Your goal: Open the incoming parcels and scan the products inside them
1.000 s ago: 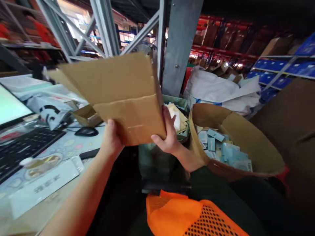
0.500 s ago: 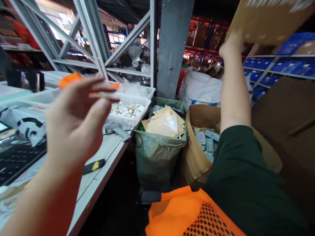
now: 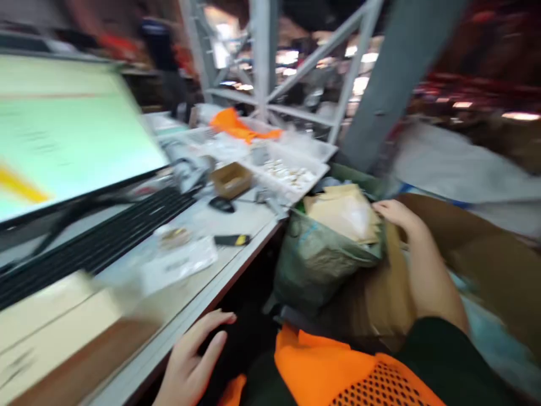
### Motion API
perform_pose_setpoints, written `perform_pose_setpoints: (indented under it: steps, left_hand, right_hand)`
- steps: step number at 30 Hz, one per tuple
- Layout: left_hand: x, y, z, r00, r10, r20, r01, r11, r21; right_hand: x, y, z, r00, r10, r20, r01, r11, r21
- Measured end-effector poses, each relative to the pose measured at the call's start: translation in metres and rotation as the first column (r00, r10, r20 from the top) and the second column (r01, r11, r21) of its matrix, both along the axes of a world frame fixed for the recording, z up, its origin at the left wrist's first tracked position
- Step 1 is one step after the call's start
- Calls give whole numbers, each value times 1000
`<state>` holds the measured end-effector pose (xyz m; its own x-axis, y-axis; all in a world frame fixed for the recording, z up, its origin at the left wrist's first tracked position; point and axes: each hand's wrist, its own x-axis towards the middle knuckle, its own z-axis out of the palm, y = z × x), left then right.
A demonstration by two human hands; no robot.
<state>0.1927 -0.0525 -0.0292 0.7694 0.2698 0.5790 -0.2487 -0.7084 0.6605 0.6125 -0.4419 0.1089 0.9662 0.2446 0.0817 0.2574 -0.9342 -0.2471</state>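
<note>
My left hand (image 3: 194, 355) is low in front of the table edge, thumb and fingers apart, with nothing in it. My right hand (image 3: 395, 213) reaches out over the near rim of a large cardboard box (image 3: 395, 282). Its fingers point left toward the green woven sack (image 3: 325, 259), and nothing shows in them; whether they touch the sack cannot be made out. Tan padded envelopes (image 3: 338, 208) and a clear plastic piece fill the sack's mouth. On the table lie a black-and-yellow utility knife (image 3: 232, 240) and a clear plastic bag (image 3: 181, 265).
A monitor (image 3: 71, 129) and a black keyboard (image 3: 110, 231) occupy the table's left, with a carton (image 3: 54, 338) in front. Beyond are a mouse (image 3: 222, 204), a small open brown box (image 3: 231, 180) and white baskets (image 3: 291, 194). A grey steel post (image 3: 401, 84) rises behind the sack. Another person stands far back.
My right hand has come down from high up, and the cardboard it held is out of view. My left hand has dropped to below the table edge. The view has swung left.
</note>
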Motion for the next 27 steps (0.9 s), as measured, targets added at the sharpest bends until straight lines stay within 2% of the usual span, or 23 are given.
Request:
perform_pose_setpoints:
  steps: [2, 3, 4, 5, 6, 8, 9, 10, 11, 12, 15, 17, 19, 21, 24, 26, 27]
  left_hand:
    - [-45, -2, -3, 996, 72, 60, -74, 997, 30]
    - [-66, 2, -3, 984, 139, 112, -145, 988, 45]
    - [-88, 7, -3, 954, 245, 174, -258, 965, 56]
    - [-109, 14, -2, 891, 384, 242, -408, 911, 57]
    - [-128, 21, -2, 783, 540, 309, -579, 814, 42]
    - [-157, 36, -2, 485, 791, 374, -843, 537, -43]
    - [-166, 44, -2, 360, 861, 361, -905, 416, -91]
    - [-170, 53, -3, 288, 903, 318, -929, 344, -138]
    - [-172, 62, -3, 264, 926, 269, -931, 318, -181]
    - [-171, 71, -3, 278, 937, 214, -919, 324, -224]
    - [-158, 94, -8, 369, 927, 68, -849, 366, -382]
    - [-145, 103, -13, 412, 911, 22, -750, 353, -559]
    - [-132, 105, -21, 428, 903, 34, -596, 310, -741]
    - [-123, 101, -29, 409, 910, 72, -478, 281, -832]
    - [-118, 82, -39, 359, 926, 118, -455, 284, -844]
    - [-120, 61, -42, 348, 932, 100, -406, 246, -880]
    - [-122, 50, -43, 354, 933, 68, -360, 203, -911]
  right_hand:
    - [0, 33, -31, 990, 141, -30, -141, 990, -11]
    - [4, 52, -44, 975, 223, 11, -224, 973, 50]
    - [9, 74, -56, 949, 314, 37, -317, 943, 106]
    - [12, 99, -66, 923, 384, 32, -384, 910, 153]
    - [13, 126, -76, 892, 452, 16, -446, 873, 197]
    - [10, 181, -90, 828, 560, -30, -541, 812, 221]
    - [7, 208, -96, 805, 593, -38, -573, 792, 210]
    - [5, 231, -102, 795, 606, -34, -590, 785, 190]
    - [5, 252, -107, 803, 596, -13, -586, 792, 174]
    - [5, 270, -112, 822, 570, 15, -564, 808, 171]
    - [14, 304, -127, 882, 465, 79, -469, 848, 246]
    - [21, 316, -132, 903, 420, 86, -427, 862, 272]
    - [29, 325, -133, 929, 366, 55, -369, 901, 229]
    - [40, 331, -131, 947, 321, -29, -313, 939, 144]
    - [52, 336, -126, 927, 324, -188, -317, 946, 67]
    - [52, 334, -124, 927, 315, -205, -301, 949, 99]
    - [48, 331, -123, 935, 300, -191, -270, 948, 166]
